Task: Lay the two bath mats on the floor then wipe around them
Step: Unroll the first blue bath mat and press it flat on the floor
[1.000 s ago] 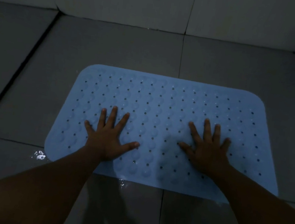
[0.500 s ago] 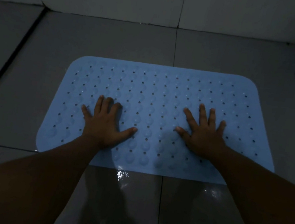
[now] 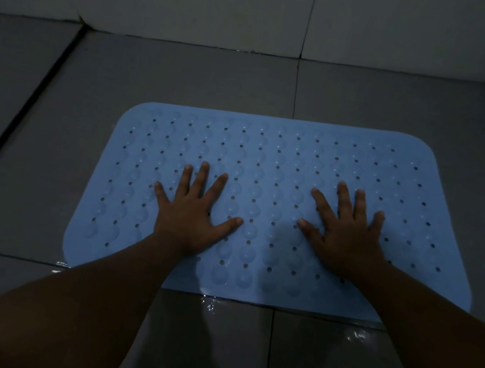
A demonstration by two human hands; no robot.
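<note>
Where the grey tiled floor [image 3: 186, 86] meets the pale wall [image 3: 195, 0], a light blue rubber bath mat with rounded corners, rows of small holes and raised bumps [image 3: 268, 156] lies flat, its long side running left to right. Dim light. Left hand [image 3: 191, 220] rests palm down on the mat's left-centre, fingers straight and spread, holding nothing. Right hand [image 3: 346, 241] rests palm down on the right-centre, fingers likewise straight and apart, holding nothing. Hands well apart, thumbs pointing toward each other. Both forearms reach in from the near edge. Wet glints [image 3: 209, 305] on the tile just beside the mat's near edge. Only one mat in view.
</note>
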